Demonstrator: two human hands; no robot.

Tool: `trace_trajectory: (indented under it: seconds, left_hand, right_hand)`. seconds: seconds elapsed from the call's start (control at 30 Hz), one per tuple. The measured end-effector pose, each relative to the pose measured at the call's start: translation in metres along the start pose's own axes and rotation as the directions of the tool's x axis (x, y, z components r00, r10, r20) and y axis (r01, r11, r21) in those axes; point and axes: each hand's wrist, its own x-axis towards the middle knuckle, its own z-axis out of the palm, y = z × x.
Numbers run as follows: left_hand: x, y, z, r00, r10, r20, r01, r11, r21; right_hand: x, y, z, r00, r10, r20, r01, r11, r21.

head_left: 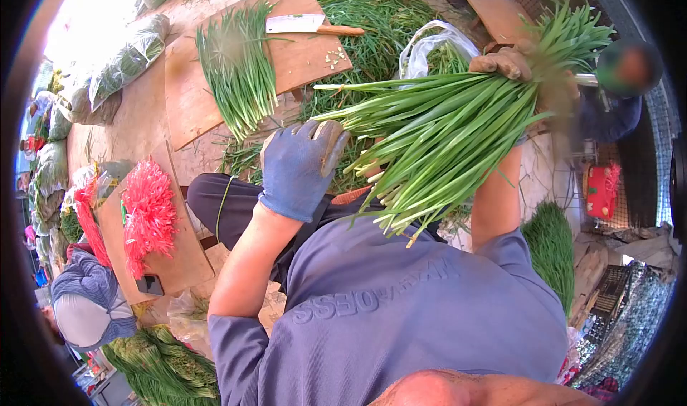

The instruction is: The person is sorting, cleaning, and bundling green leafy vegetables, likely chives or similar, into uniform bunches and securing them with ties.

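Note:
My right hand (507, 62), in a brownish glove, is wrapped round a large bunch of long green stalks (444, 141). The leafy tips stick out at the upper right, and the pale cut ends fan out to the left and down. My left hand (304, 162), in a blue glove, is at the left ends of the stalks. Its fingers are curled together and touch the outermost stalks; whatever is between them is hidden. Another bunch of stalks (240, 69) lies on a wooden board (189, 98), beside a cleaver (297, 24) with a wooden handle.
Loose greens (372, 34) and a clear plastic bag (429, 48) lie beyond the held bunch. Red ties (150, 209) and a phone (149, 285) are on a board at left. A person in a cap (82, 320) is at lower left, another person (608, 116) at right.

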Motion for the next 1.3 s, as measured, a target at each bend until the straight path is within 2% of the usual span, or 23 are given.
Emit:
trace_trajectory:
  seconds: [0.17, 0.27, 0.3, 0.33, 0.37, 0.43, 0.53, 0.63, 0.73, 0.8, 0.83, 0.87, 0.93, 1.03, 1.07, 1.17, 1.3]
  left_hand:
    - [-0.003, -0.008, -0.009, 0.999, 0.027, -0.026, -0.027, 1.000, 0.000]
    - [-0.021, -0.016, -0.014, 0.994, -0.088, 0.064, 0.081, 0.991, 0.104]
    - [-0.029, -0.023, -0.015, 0.940, -0.185, 0.288, 0.145, 0.977, 0.155]
    - [-0.040, -0.033, -0.012, 0.830, -0.275, 0.486, 0.191, 0.958, 0.215]
    - [-0.050, -0.048, -0.006, 0.671, -0.357, 0.650, 0.217, 0.933, 0.287]
    - [-0.081, -0.094, 0.027, 0.417, -0.422, 0.805, 0.124, 0.904, 0.410]
    - [-0.085, -0.109, 0.025, 0.383, -0.490, 0.783, 0.337, 0.864, 0.375]
    - [-0.070, -0.087, 0.018, 0.712, -0.418, 0.564, 0.509, 0.861, -0.005]
    - [-0.036, -0.041, 0.003, 0.862, -0.382, 0.334, 0.482, 0.820, -0.308]
    - [-0.034, -0.025, 0.015, 0.933, -0.257, 0.253, 0.325, 0.904, -0.280]
    - [-0.033, -0.018, 0.020, 0.959, -0.190, 0.213, 0.242, 0.935, -0.258]
    - [-0.030, -0.007, 0.025, 0.911, -0.259, 0.321, 0.383, 0.820, -0.424]
    - [-0.022, 0.008, 0.035, 0.780, -0.300, 0.549, 0.623, 0.455, -0.637]
    - [-0.021, 0.013, 0.042, 0.799, -0.332, 0.502, 0.588, 0.252, -0.768]
    - [-0.024, 0.009, 0.048, 0.835, -0.348, 0.426, 0.535, 0.333, -0.777]
    - [-0.028, -0.001, 0.041, 0.911, -0.262, 0.318, 0.400, 0.748, -0.530]
    - [-0.048, -0.024, 0.045, 0.919, -0.250, 0.303, 0.369, 0.815, -0.447]
  right_hand:
    - [0.002, -0.012, -0.006, 1.000, -0.012, -0.008, 0.012, 1.000, -0.002]
    - [0.001, -0.025, 0.000, 0.996, -0.060, -0.061, 0.056, 0.996, -0.069]
    - [0.001, -0.024, 0.006, 0.993, -0.078, -0.090, 0.068, 0.992, -0.103]
    - [0.007, -0.016, 0.028, 0.988, -0.090, -0.122, 0.070, 0.985, -0.156]
    - [0.008, -0.021, 0.028, 0.986, -0.080, -0.144, 0.057, 0.986, -0.157]
    - [0.010, -0.031, 0.029, 0.981, -0.061, -0.186, 0.031, 0.987, -0.157]
    - [0.011, -0.031, 0.029, 0.977, -0.122, -0.174, 0.089, 0.978, -0.188]
    - [0.014, -0.030, 0.030, 0.993, -0.056, -0.108, 0.038, 0.986, -0.159]
    - [0.015, -0.028, 0.030, 0.999, 0.013, -0.049, -0.019, 0.991, -0.133]
    - [0.014, -0.024, 0.031, 0.999, 0.004, -0.053, -0.014, 0.983, -0.186]
    - [0.016, -0.019, 0.035, 0.999, 0.001, -0.052, -0.012, 0.978, -0.210]
    - [0.016, -0.011, 0.040, 0.997, -0.037, -0.073, 0.021, 0.977, -0.212]
    - [0.015, -0.005, 0.043, 0.994, -0.036, -0.105, 0.011, 0.972, -0.236]
    - [0.012, -0.007, 0.038, 0.988, -0.058, -0.144, 0.025, 0.976, -0.218]
    - [0.011, -0.008, 0.034, 0.986, -0.066, -0.155, 0.034, 0.979, -0.203]
    - [0.010, -0.022, 0.021, 0.998, 0.060, 0.023, -0.056, 0.986, -0.160]
    - [0.008, -0.023, 0.015, 0.989, 0.114, 0.097, -0.095, 0.979, -0.181]
